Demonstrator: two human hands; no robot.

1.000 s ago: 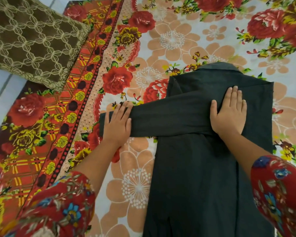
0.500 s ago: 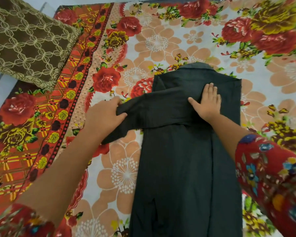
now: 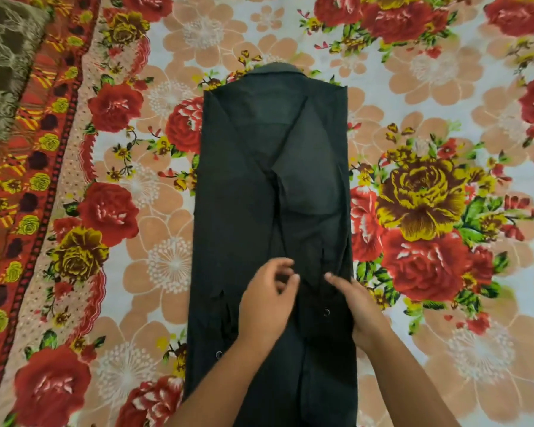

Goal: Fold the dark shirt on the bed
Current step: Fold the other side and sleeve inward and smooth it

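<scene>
One dark shirt (image 3: 259, 211) lies on the bed (image 3: 444, 87) as a long narrow strip, collar far. Two hands rest on it: left hand (image 3: 267, 303) with fingers loosely curled, right hand (image 3: 356, 306) flat, gripping nothing.

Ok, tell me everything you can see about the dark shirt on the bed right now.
The dark shirt lies flat on the floral bedsheet, collar at the far end, hem running toward the person and out of view. It looks like thin dark grey woven cloth. Both sides are folded in, making a long narrow strip, with the sleeves laid lengthwise down it. Small snaps or buttons show near the cuffs. The left hand and right hand rest on its lower middle, fingers at the cuffs.
</scene>
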